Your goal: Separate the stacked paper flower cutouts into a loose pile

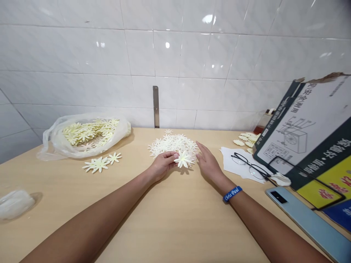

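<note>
Between the thumb and fingers of my left hand (162, 166) is a white paper flower (183, 159) with narrow petals and a pale yellow centre. My right hand (208, 162) holds nothing; its fingers are apart beside the right edge of a pile of white flower cutouts (172, 143). The held flower hides part of the pile's front. To the left lie a few loose pale yellow flowers (99, 164). Behind them a clear plastic bag (120, 133) lies open with many yellowish flowers (85, 131) in it.
On the right are eyeglasses (248, 165) on white paper (227, 156), a light blue phone (307, 219), a large printed cardboard box (307, 128) and more pale cutouts (248, 138). A crumpled clear plastic bag (16, 204) lies at left. The tiled wall (104, 51) bounds the table's back.
</note>
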A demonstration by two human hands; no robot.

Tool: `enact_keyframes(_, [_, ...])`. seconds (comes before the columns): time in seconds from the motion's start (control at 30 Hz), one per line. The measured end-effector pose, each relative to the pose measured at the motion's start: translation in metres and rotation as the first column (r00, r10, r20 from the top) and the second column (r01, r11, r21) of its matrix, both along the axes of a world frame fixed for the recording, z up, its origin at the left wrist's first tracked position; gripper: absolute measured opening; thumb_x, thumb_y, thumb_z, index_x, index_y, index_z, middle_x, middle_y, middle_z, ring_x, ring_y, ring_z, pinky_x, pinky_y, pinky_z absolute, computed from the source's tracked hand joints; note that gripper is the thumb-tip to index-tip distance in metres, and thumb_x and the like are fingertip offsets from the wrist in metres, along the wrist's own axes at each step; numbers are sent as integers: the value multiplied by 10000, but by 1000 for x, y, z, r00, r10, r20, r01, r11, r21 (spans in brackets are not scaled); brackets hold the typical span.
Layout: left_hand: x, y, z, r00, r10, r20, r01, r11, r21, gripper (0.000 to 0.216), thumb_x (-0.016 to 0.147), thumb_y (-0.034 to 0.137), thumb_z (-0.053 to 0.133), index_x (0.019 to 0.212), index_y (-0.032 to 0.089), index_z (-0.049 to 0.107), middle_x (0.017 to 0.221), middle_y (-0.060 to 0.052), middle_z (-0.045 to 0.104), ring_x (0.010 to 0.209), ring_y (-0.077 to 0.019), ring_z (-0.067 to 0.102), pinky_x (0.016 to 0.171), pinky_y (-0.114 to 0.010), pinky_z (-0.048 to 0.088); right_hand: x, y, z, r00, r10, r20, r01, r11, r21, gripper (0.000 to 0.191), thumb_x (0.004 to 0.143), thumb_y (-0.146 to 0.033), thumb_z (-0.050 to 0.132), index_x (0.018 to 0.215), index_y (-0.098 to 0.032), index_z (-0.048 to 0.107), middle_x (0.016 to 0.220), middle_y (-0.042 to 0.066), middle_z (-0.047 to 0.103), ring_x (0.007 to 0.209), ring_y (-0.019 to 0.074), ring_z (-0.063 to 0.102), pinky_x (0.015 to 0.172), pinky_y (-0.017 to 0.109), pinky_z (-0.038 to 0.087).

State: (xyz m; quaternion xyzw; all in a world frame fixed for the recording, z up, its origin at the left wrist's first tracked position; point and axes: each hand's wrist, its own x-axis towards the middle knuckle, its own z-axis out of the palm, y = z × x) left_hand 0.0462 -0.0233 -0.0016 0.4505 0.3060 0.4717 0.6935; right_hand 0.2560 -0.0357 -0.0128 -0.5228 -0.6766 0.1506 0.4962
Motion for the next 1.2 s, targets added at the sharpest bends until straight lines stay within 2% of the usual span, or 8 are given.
enact_keyframes(0.07, [1,-1,1,1000,12,-14,-11,1000,20,277,612,262,839,811,121,706,840,-47,658,777,-136,615,810,-304,487,-4,-5,4,997,-63,53,59,996,70,433,881,-255,481,1308,-237,552,1389,86,527,1314,266,430,1100,469,315])
enact_keyframes(0.13, [2,-2,1,998,38,-45,-35,998,61,263,622,274,826,807,128,707,842,-44,656,783,-141,609,813,-318,486,-11,-14,9,994,-96,51,88,986,145,304,902,-279,471,1146,-215,641,1205,99,641,1151,263,556,992,443,425])
enact_keyframes(0.2, [4,-3,0,993,75,-92,-65,992,104,246,637,296,811,794,136,709,814,-34,651,763,-133,591,795,-312,482,-20,-22,13,998,-43,45,35,987,157,219,907,-312,489,933,-208,680,951,79,699,903,233,632,806,374,501])
enact_keyframes(0.3, [5,-5,-1,985,74,-156,-49,986,162,236,664,327,787,780,137,710,736,-15,634,707,-113,559,759,-287,466,-31,-29,15,997,72,34,-75,994,77,158,853,-326,582,821,-207,682,824,56,703,748,205,627,674,323,491])
enact_keyframes(0.5, [7,-8,-1,975,28,-219,19,977,212,260,670,361,777,698,123,675,659,-3,612,624,-95,518,666,-251,431,-39,-30,13,983,134,-129,-151,980,-132,127,757,-320,668,754,-195,691,801,43,715,745,202,630,664,306,474])
enact_keyframes(0.63, [10,-10,0,976,31,-214,16,977,212,284,649,370,788,658,121,653,625,4,601,587,-86,500,630,-240,412,-40,-33,14,968,136,-211,-177,965,-192,133,738,-318,683,732,-185,686,741,32,691,693,187,603,650,299,456])
enact_keyframes(0.87, [13,-11,-2,990,9,-144,16,984,177,284,638,364,795,701,120,665,693,-11,616,671,-113,541,687,-264,433,-38,-30,8,950,116,-289,-185,956,-227,228,735,-351,682,610,-182,593,575,-8,560,584,150,496,579,282,392])
enact_keyframes(1.2, [8,-3,-6,992,26,-127,3,974,225,303,696,401,753,733,127,630,668,2,560,637,-96,505,680,-259,427,-35,-27,11,914,213,-346,-289,939,-185,238,777,-407,656,723,-175,643,635,3,572,610,148,510,591,276,422])
